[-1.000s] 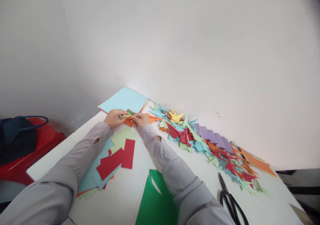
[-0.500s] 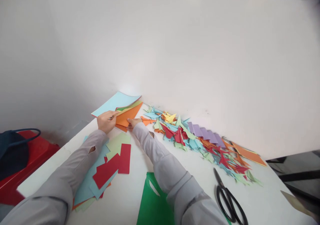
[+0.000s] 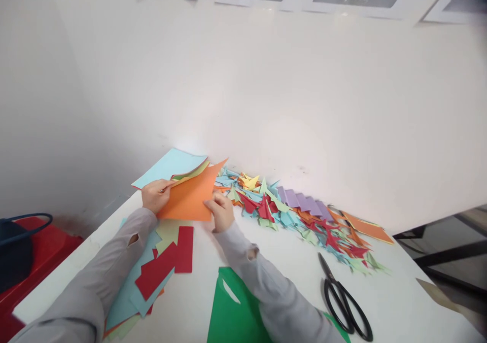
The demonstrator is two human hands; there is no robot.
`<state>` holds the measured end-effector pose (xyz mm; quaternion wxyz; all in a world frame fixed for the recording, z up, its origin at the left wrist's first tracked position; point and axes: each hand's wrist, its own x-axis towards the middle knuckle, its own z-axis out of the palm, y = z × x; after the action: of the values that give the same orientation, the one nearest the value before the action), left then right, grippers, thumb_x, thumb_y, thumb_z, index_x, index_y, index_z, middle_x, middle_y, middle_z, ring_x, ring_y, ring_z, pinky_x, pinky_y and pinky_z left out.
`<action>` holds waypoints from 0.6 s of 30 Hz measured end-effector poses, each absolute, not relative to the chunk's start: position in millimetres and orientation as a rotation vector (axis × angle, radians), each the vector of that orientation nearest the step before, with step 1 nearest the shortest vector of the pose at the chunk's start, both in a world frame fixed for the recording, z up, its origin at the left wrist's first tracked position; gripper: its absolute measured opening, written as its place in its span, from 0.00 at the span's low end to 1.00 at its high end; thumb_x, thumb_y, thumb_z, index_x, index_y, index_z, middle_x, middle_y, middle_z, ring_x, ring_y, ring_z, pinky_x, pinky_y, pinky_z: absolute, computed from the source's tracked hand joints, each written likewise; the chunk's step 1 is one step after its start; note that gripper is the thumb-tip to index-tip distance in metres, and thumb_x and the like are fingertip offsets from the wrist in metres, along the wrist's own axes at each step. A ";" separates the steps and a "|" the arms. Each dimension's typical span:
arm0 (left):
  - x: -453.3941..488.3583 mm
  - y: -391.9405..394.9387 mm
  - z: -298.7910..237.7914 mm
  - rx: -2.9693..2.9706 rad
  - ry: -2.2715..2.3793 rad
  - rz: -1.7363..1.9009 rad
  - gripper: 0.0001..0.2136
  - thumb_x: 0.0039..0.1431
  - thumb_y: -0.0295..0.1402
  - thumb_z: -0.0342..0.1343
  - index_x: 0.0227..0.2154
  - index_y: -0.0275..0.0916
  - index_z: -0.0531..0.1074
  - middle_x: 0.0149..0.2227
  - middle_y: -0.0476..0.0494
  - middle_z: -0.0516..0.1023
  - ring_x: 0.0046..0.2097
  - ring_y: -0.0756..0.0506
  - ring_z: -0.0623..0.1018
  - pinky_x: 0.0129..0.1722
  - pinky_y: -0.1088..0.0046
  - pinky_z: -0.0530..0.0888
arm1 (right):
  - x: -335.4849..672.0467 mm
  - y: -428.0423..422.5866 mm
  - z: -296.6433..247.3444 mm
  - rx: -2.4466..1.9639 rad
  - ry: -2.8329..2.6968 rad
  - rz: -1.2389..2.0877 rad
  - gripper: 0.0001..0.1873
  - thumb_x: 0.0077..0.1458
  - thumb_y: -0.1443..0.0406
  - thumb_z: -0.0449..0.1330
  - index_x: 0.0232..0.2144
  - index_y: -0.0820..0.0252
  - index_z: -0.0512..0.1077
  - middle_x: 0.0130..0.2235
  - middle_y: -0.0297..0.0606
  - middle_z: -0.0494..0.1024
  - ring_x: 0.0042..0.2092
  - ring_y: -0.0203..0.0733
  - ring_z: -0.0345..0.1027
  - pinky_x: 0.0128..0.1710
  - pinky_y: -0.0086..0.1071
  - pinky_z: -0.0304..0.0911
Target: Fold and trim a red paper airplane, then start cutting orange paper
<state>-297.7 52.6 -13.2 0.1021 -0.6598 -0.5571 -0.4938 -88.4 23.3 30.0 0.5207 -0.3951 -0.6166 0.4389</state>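
At the far left of the table, my left hand [image 3: 155,196] is closed on the near edge of a stack of coloured paper [image 3: 171,165], light blue on top with green and yellow edges under it. An orange sheet of paper [image 3: 192,197] slants out from beneath the stack. Its right side is pinched between the thumb and fingers of my right hand [image 3: 220,210]. The orange sheet is raised off the table and slightly curved, its far corner pointing up. Part of the left hand's grip is hidden by the paper.
Small folded paper pieces [image 3: 262,206] lie heaped along the wall, with a purple pleated strip [image 3: 304,202] among them. Black scissors [image 3: 344,302] rest at right. Red cut rectangles [image 3: 158,269] lie over blue paper; a green sheet [image 3: 236,312] is in front.
My right hand has moved right and drawn the orange sheet further out from the stack, raising it. My left hand still holds the stack. The view has tilted up slightly.
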 end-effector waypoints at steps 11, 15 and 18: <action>-297.1 52.6 -14.4 -2.263 -1.679 -1.235 0.11 0.53 0.33 0.49 0.29 0.45 0.78 0.31 0.48 0.80 0.33 0.47 0.77 0.35 0.73 0.71 | 53.2 -113.3 52.1 -1.075 -1.159 1.132 0.18 0.41 0.60 0.63 0.11 0.59 0.60 0.37 0.40 0.74 0.39 0.48 0.66 0.37 0.35 0.60; -298.7 48.2 -13.7 -2.406 -1.604 -1.044 0.12 0.52 0.33 0.48 0.26 0.46 0.78 0.28 0.48 0.80 0.32 0.46 0.77 0.34 0.72 0.71 | 76.7 -154.8 35.9 -1.229 -0.989 1.119 0.20 0.38 0.56 0.64 0.11 0.58 0.59 0.31 0.40 0.73 0.33 0.46 0.65 0.30 0.32 0.59; -297.7 45.6 -11.6 -2.404 -1.554 -0.912 0.13 0.52 0.31 0.47 0.27 0.47 0.78 0.29 0.50 0.80 0.34 0.46 0.77 0.35 0.72 0.71 | 92.5 -183.1 19.2 -1.293 -0.875 1.141 0.23 0.37 0.54 0.64 0.10 0.58 0.57 0.25 0.37 0.68 0.28 0.42 0.61 0.27 0.31 0.58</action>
<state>-297.7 45.6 -11.6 0.0686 -0.7983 -0.5160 -0.3030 92.5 -183.1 19.2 0.5678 -0.5505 -0.3723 0.4858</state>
